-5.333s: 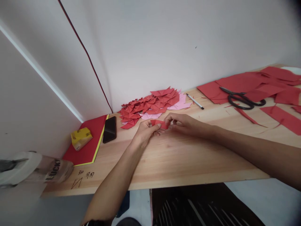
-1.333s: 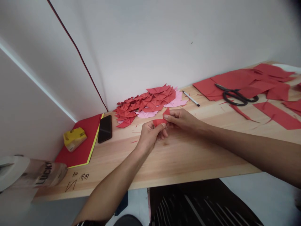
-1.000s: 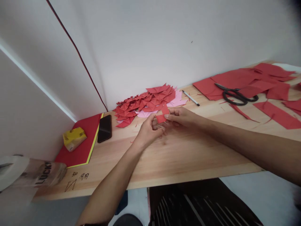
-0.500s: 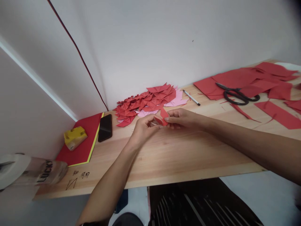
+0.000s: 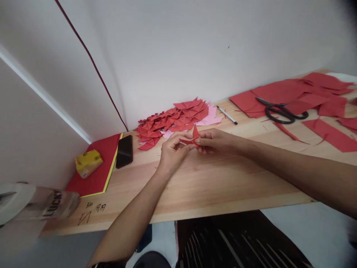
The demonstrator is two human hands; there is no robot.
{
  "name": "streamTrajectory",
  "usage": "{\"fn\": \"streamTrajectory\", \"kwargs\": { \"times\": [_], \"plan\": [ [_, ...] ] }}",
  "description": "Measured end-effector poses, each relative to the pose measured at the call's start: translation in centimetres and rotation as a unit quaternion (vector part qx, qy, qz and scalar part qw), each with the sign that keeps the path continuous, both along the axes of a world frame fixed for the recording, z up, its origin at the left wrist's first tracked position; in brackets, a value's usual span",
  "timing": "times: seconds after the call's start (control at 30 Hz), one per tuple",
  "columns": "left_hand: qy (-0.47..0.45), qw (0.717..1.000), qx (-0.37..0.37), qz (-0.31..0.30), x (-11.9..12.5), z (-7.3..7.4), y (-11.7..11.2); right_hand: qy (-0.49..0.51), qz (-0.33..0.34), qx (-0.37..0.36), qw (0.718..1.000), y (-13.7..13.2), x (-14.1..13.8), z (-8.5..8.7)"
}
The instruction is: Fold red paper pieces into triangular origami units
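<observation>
A small folded red paper piece [image 5: 196, 134] is pinched between both hands above the middle of the wooden table. My left hand [image 5: 175, 149] grips it from the left with thumb and fingers. From the right, my right hand [image 5: 210, 140] presses its thumb on the fold. Two pointed flaps stick out, one upward and one to the left; the lower part is hidden by the fingers. Just behind the hands lies a heap of folded red paper pieces [image 5: 173, 121], with pink folded pieces [image 5: 209, 118] partly beneath it.
Black-handled scissors [image 5: 281, 113] lie on red paper sheets [image 5: 267, 96] at the right, near paper strips. A pen [image 5: 227, 115] rests by the wall. To the left are a phone [image 5: 124, 152], a yellow packet [image 5: 89, 163] on a red folder [image 5: 102, 182], and a bottle [image 5: 55, 203].
The red paper piece has turned in my fingers: its flaps now spread wider, one pointing up, the other left. My left hand has shifted slightly right.
</observation>
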State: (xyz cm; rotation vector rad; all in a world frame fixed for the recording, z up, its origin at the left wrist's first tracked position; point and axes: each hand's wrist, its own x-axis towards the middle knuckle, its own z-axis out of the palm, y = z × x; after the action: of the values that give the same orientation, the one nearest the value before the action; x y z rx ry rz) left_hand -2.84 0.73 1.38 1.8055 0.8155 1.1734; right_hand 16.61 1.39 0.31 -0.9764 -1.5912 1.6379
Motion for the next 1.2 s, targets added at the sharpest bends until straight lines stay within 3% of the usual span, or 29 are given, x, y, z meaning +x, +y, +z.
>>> {"fn": "streamTrajectory", "kwargs": {
  "times": [0.23, 0.5, 0.73, 0.87, 0.97, 1.1, 1.2],
  "plan": [
    [0.064, 0.995, 0.031, -0.064, -0.7, 0.7, 0.2, -0.019, -0.003, -0.001, 1.0, 0.2, 0.1, -0.1],
    [0.067, 0.996, 0.064, -0.012, -0.5, 0.4, 0.2, 0.014, 0.022, -0.005, 1.0, 0.1, 0.0, -0.6],
    [0.037, 0.999, 0.035, 0.019, -0.3, 0.0, 0.3, 0.01, 0.001, 0.012, 1.0, -0.5, -0.5, 0.2],
    [-0.005, 0.998, -0.024, 0.052, 0.1, -0.3, 0.2, 0.016, -0.017, 0.033, 0.999, -0.9, -0.8, 0.4],
    [-0.048, 0.992, -0.109, 0.05, 0.6, -0.7, -0.1, 0.016, -0.031, 0.045, 0.998, -1.0, -0.9, 0.3],
    [-0.133, 0.964, -0.23, 0.015, 1.1, -1.4, -0.3, 0.01, -0.045, 0.064, 0.997, -1.0, -1.0, -0.1],
    [-0.188, 0.946, -0.262, 0.01, 1.4, -1.6, -0.4, -0.001, -0.05, 0.07, 0.996, -1.0, -1.1, -0.2]
  ]
}}
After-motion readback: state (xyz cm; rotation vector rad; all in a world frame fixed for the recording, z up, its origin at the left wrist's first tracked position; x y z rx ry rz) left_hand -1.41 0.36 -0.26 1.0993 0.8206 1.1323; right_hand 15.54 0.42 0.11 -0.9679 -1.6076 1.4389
